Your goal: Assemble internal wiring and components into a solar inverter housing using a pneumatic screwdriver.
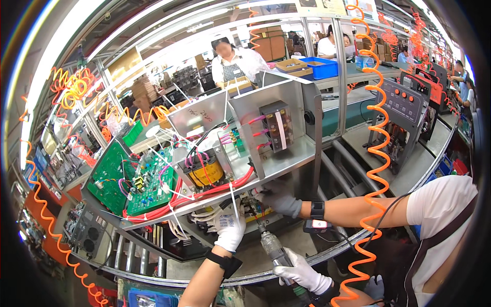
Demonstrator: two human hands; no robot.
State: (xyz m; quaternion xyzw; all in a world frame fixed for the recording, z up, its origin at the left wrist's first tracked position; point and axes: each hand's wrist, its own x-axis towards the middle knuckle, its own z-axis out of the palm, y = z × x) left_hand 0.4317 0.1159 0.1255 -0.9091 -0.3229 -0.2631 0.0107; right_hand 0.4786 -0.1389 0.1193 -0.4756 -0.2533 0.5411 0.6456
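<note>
My left hand (230,231), in a white glove, reaches into the lower bay of a metal machine chassis (286,166), beside white-sleeved cables (203,217). Its fingers curl inward, and what they hold is hidden. My right hand (303,271), also gloved in white, is closed around a power screwdriver (273,246). The tool's thin shaft points up into the same bay; its tip is hard to make out. Close by, a co-worker's grey-gloved hand (284,200) reaches in from the right. Above sit green circuit boards (148,184), a yellow-wrapped transformer (204,171) and red cables (189,196).
Rollers (353,166) run beneath and beside the chassis. An orange coiled hose (376,138) hangs between it and the co-worker at right. Another machine (404,112) stands farther right, and a dark unit (91,230) at left. A blue bin (321,67) sits on the back shelf.
</note>
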